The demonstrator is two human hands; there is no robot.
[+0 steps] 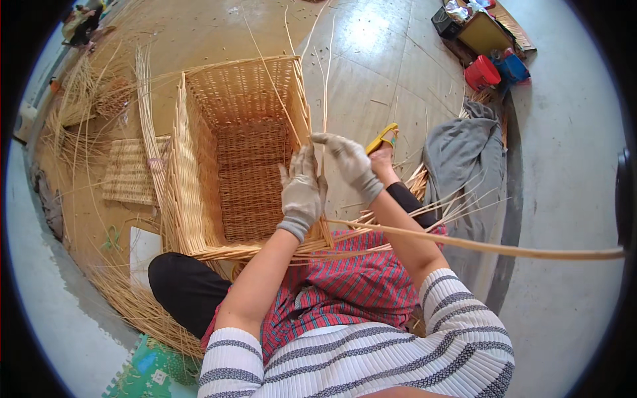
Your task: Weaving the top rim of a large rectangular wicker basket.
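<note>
A deep rectangular wicker basket [255, 149] stands in front of me, its open top facing up. My left hand [302, 192], in a pale work glove, straddles its right rim, fingers toward the inside and thumb on the outer side. Just right of it, my gloved right hand [348, 159] has its fingers bent at the same rim, around a thin upright wicker rod [326, 86]; the exact grip is partly hidden. Loose rod ends rise from the far right corner. One long rod [478, 247] runs from the near corner far out to the right, across my right forearm.
Bundles of wicker [89, 106] and a woven panel [129, 169] lie on the left. More rods [146, 298] spread at my left knee. To the right are a grey cloth [464, 142], a red bucket [482, 71] and a blue one [512, 68]. My foot wears a yellow slipper [381, 137].
</note>
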